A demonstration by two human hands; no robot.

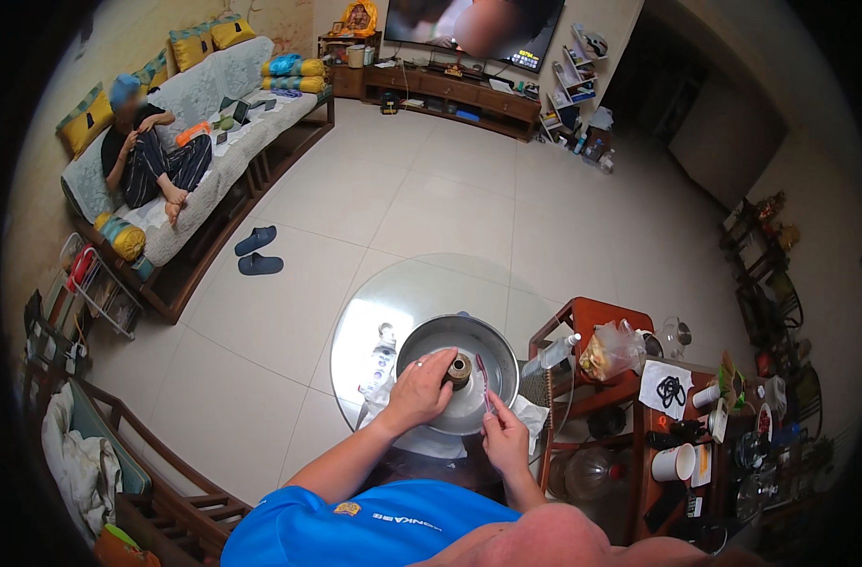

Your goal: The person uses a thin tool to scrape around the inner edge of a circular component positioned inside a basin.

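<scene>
A wide metal basin stands on the round glass table. Inside it, my left hand grips a dark brownish cylindrical piece with a hole in its top. My right hand is closed on the handle of a slim pink-red toothbrush, held upright at the right of the piece, inside the rim. Whether the bristles touch it I cannot tell. A white tube-like item lies left of the basin, white paper or cloth beside it, and a clear bottle to its right.
Wooden side tables at the right hold bags, a white mug and other items. A person sits on a sofa at the upper left, near slippers on the tiled floor. A wooden bench is at lower left.
</scene>
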